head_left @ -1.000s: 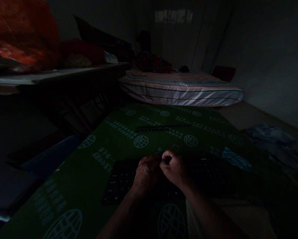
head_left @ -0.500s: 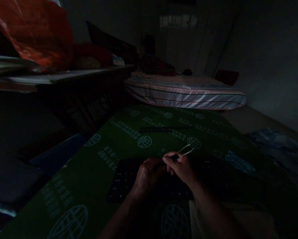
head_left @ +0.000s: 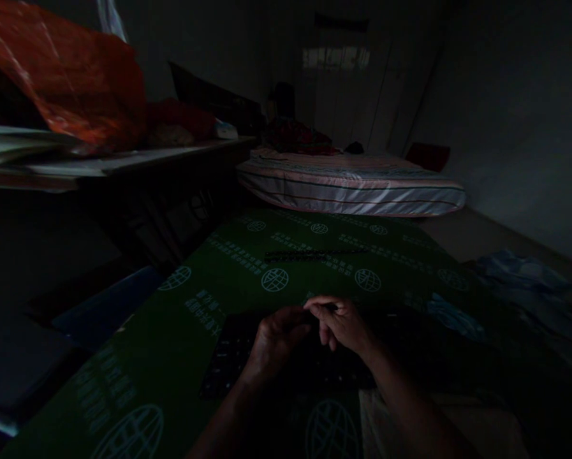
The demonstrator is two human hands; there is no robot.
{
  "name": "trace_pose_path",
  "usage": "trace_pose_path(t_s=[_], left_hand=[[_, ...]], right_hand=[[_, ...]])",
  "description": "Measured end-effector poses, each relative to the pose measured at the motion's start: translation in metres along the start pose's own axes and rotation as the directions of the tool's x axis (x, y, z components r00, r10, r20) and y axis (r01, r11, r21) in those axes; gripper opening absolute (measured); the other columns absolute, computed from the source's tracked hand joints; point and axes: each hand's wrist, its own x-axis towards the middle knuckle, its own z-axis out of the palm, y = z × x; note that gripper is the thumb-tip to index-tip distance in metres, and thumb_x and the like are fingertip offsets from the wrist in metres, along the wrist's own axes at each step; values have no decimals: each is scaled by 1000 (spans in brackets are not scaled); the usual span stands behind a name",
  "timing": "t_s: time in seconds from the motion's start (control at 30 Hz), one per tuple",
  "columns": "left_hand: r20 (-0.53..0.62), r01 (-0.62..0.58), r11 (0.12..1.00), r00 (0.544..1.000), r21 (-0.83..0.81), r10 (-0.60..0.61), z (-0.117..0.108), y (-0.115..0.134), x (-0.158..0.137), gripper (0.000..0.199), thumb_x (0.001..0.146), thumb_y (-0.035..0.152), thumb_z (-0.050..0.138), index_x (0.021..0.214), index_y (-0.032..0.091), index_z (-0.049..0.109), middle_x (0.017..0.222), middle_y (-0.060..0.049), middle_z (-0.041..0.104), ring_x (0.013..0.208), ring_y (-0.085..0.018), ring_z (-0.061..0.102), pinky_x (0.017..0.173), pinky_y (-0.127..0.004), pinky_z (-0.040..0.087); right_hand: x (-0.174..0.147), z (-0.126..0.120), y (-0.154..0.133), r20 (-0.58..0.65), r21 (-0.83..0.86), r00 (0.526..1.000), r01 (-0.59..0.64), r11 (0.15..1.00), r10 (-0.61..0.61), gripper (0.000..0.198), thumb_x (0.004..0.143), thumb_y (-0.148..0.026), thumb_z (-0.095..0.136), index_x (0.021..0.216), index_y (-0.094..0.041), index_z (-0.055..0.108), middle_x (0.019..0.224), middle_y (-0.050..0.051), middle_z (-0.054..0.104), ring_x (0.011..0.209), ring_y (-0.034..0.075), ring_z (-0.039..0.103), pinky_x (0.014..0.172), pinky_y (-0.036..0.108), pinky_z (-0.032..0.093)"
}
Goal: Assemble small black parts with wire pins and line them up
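Note:
A black keyboard (head_left: pixel 221 357) lies on the green printed table cover (head_left: pixel 238 290). Over its middle, the curled fingers of my left hand (head_left: pixel 275 336) are closed, and any small thing in them is hidden. My right hand (head_left: pixel 344 326) is pinched beside it, fingertips meeting or nearly meeting those of the left. A dark bit of the keycap puller's handle (head_left: pixel 331 307) seems to show between thumb and forefinger; its wire prongs are out of sight. Beyond the hands lie dark, narrow strips of what look like small keycaps (head_left: pixel 314 255).
A crumpled blue cloth (head_left: pixel 455 317) lies right of the keyboard. Below it is a pale flat piece (head_left: pixel 477 414). At left stands a side table (head_left: pixel 171 151) with an orange bag (head_left: pixel 89 89). A striped mattress (head_left: pixel 352 185) is at the far end. The room is very dim.
The wire prongs that pointed to the right out of my right hand no longer show. Both hands stay together over the keyboard, and the view has tilted up slightly.

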Motion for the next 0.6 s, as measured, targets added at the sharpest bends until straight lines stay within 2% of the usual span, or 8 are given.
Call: trace_pose_path(t_s=[0.13,0.3,0.43,0.6], left_hand=[[-113,44,999,993,4,-43,-1,-2,2,14,66,26,66,77,17,65,76,-2,70,74,-19,65,67,-27,51],[-182,57,990,980,-127,-80,-3,-7,4,16,64,26,70,75,16,63,73,-1,67,70,-16,62,63,-23,49],[-166,52,965,981,-256,-97,-3,-5,3,16,62,24,72,73,16,64,73,0,66,70,-15,62,63,-22,49],[-133,75,939,983,-337,-126,-5,1,0,17,59,22,75,72,16,65,68,3,65,65,-11,59,60,-18,47]], right_hand=[[2,1,3,-89,-92,987,126,988,-134,36,85,-42,43,100,-17,63,45,-6,53,32,6,44,37,16,34],[0,6,2,-52,-329,932,322,888,-358,19,79,-22,50,86,-19,68,74,1,68,67,12,62,63,22,47],[-1,10,3,-29,-344,924,350,871,-382,23,75,-19,55,94,-20,68,84,3,71,74,14,65,68,23,48],[2,12,8,-42,-304,923,353,885,-383,23,75,-23,57,95,-20,68,86,3,72,76,15,66,69,24,50]])
